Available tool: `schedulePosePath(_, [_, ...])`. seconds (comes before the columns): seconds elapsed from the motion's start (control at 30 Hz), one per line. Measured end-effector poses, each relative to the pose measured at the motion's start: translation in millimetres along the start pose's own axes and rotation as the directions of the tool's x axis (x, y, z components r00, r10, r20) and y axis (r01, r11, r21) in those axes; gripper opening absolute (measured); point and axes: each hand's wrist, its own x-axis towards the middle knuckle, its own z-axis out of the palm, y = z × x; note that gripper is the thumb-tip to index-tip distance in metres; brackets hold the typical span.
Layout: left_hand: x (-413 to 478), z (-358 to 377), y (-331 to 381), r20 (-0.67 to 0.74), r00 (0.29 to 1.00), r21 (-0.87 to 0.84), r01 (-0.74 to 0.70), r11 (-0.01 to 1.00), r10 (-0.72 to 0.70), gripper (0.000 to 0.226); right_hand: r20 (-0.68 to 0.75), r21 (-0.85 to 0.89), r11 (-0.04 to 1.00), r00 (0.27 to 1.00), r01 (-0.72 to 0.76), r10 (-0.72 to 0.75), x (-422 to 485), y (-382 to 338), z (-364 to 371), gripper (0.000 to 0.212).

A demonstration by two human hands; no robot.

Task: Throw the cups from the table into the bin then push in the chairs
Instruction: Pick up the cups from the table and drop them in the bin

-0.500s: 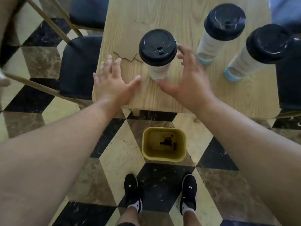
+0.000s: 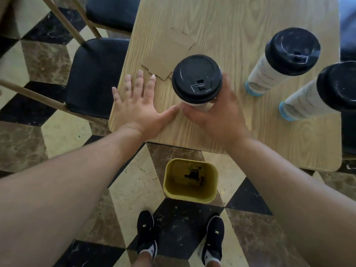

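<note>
Three white paper cups with black lids stand on the wooden table (image 2: 240,26). My right hand (image 2: 217,114) is wrapped around the nearest cup (image 2: 196,79) near the table's front edge. My left hand (image 2: 136,105) lies flat and open on the table just left of that cup, thumb close to it. A second cup (image 2: 285,58) and a third cup (image 2: 323,91), both with blue bases, stand to the right. A yellow bin (image 2: 190,195) sits on the floor below the table edge, in front of my feet.
Flat brown cardboard pieces (image 2: 165,56) lie on the table behind my left hand. A black-seated chair (image 2: 92,78) stands at the table's left side, another chair (image 2: 111,12) behind it. A dark chair seat (image 2: 348,132) shows at the right edge. The floor is checkered tile.
My right hand has closed around the nearest cup, which it was only reaching for before. My left hand has settled flat on the table closer to the cup.
</note>
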Motion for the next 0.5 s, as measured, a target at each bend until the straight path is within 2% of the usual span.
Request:
schedulePosePath(0.13, [-3,0,-1,-0.016,1.000,-0.047,-0.008,0.999,0.008,0.111,-0.030,0.015,1.000,0.999,0.017,-0.016,-7,7,1,0.079])
schedulePosePath(0.27, [-7,0,-3,-0.109,0.992,-0.171,-0.086,0.981,0.068,0.095,-0.021,0.041,0.999,1.000,-0.003,0.004,-9,15,5,0.082])
schedulePosePath(0.33, [-8,-1,-4,-0.111,0.991,-0.197,-0.091,0.976,0.070,0.098,-0.013,0.050,0.999,1.000,-0.010,0.011,-9,19,8,0.082])
schedulePosePath(0.5, [8,-13,1,-0.089,0.989,-0.058,-0.120,0.991,0.114,0.104,-0.068,0.070,0.997,0.998,0.009,-0.004,-13,19,10,0.078])
